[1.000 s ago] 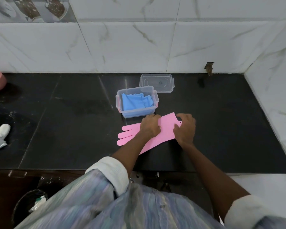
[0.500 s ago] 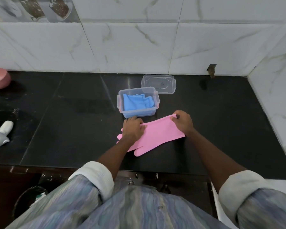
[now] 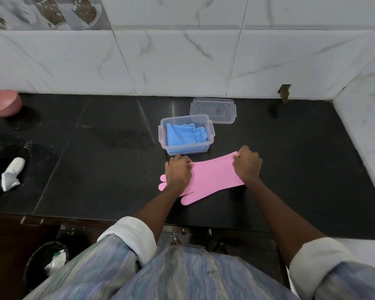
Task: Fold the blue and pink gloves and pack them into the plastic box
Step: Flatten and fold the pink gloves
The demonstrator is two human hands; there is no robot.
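Note:
A pink glove lies flat on the black counter, fingers to the left, cuff to the right. My left hand covers the finger end and pinches the glove's far edge. My right hand grips the cuff end at its far corner. Just behind the glove stands a clear plastic box with a folded blue glove inside it. The box's clear lid lies flat behind the box, to the right.
A pink bowl sits at the counter's far left by the tiled wall. A white cloth bundle lies near the left edge. A dark bin stands on the floor below. A side wall closes the right.
My left hand slid left from the glove's palm to its finger end. My right hand moved to the cuff's far corner. The glove now lies stretched out between both hands.

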